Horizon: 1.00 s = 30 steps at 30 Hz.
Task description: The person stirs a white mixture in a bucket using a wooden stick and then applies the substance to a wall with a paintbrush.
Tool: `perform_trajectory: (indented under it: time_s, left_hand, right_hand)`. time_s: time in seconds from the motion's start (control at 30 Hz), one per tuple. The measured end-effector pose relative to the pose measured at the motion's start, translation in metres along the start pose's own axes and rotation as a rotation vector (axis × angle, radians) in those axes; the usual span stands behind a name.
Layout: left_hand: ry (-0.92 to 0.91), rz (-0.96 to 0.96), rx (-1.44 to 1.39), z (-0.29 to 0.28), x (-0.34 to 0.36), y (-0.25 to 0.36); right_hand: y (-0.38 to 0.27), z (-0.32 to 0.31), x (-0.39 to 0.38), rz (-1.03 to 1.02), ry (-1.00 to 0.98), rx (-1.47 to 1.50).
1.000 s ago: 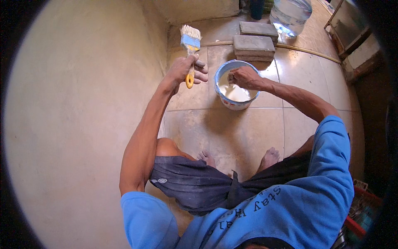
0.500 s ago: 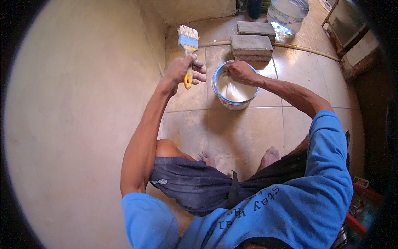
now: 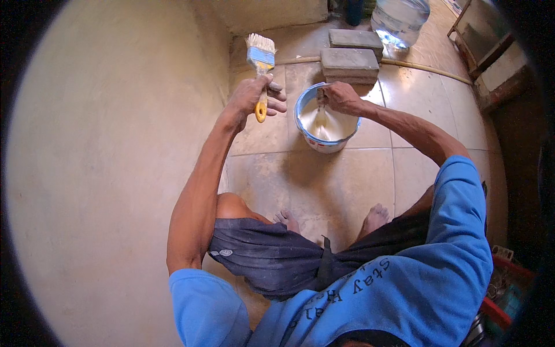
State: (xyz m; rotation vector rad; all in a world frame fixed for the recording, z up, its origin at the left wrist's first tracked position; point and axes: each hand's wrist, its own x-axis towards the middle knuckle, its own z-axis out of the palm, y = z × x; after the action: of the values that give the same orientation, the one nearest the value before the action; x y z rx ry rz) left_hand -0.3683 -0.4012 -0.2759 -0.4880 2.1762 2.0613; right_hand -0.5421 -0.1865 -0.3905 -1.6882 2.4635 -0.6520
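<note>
A wide paintbrush [image 3: 261, 58] with pale bristles, a blue band and a yellow handle points upward in my left hand [image 3: 252, 99]. My thumb presses on its handle, and the other fingers are partly spread behind it. Over the far right rim of a white bucket [image 3: 327, 146] with a blue rim is my right hand [image 3: 341, 99], its fingers closed round a slim pale stick [image 3: 321, 113]. The stick's lower end dips into creamy white paint [image 3: 338, 124], where ripples show. What the stick is exactly, I cannot make out.
Grey blocks [image 3: 350, 61] lie just beyond the bucket, crossed by a bamboo pole [image 3: 428, 68]. A large clear water bottle [image 3: 400, 20] stands at the far right. To my left rises a plastered wall [image 3: 115, 144]. My bare feet [image 3: 377, 220] rest on the tiles.
My right hand has shifted within the bucket's mouth, so the stick now shows more clearly in the paint. The paintbrush in my left hand has barely moved.
</note>
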Motion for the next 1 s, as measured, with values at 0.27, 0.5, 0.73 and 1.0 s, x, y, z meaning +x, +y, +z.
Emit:
perform_trajectory:
  time_s: [0.27, 0.5, 0.73, 1.0]
  left_hand:
    - [0.019, -0.002, 0.007, -0.004, -0.006, -0.001]
    - [0.023, -0.002, -0.017, -0.002, -0.003, 0.000]
    - [0.003, -0.039, 0.005, 0.002, -0.003, 0.005]
    - [-0.026, -0.029, -0.003, 0.003, 0.007, 0.001]
  right_hand:
    - [0.001, 0.004, -0.021, 0.025, -0.135, -0.058]
    - [-0.005, 0.002, -0.015, -0.063, -0.079, -0.017]
    - [0.020, -0.003, 0.001, -0.052, -0.041, -0.141]
    - [0.020, 0.006, -0.036, 0.041, -0.151, 0.157]
